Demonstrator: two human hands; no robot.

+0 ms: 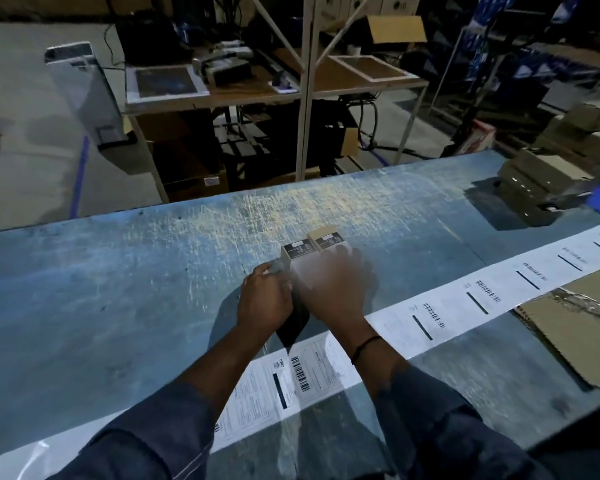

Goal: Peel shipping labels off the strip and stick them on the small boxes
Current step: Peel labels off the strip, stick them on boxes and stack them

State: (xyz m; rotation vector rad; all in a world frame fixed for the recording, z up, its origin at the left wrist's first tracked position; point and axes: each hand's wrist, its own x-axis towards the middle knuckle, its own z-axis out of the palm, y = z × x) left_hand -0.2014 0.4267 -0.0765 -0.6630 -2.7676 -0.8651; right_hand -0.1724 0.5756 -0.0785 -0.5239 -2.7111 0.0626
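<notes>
Two small tan boxes with dark printed tops stand side by side in the middle of the blue table: the left box (297,251) and the right box (326,240). My left hand (265,297) grips the near left corner of the left box. My right hand (333,285), blurred by motion, lies flat with straight fingers over the near side of the boxes, and what is under it is hidden. A long white strip of shipping labels (471,299) runs diagonally from the near left to the far right, passing under my forearms.
A flattened cardboard sheet (582,317) lies at the right by the strip. A stack of small tan boxes (548,181) stands at the far right of the table (118,289). Beyond the far edge are work benches and shelving.
</notes>
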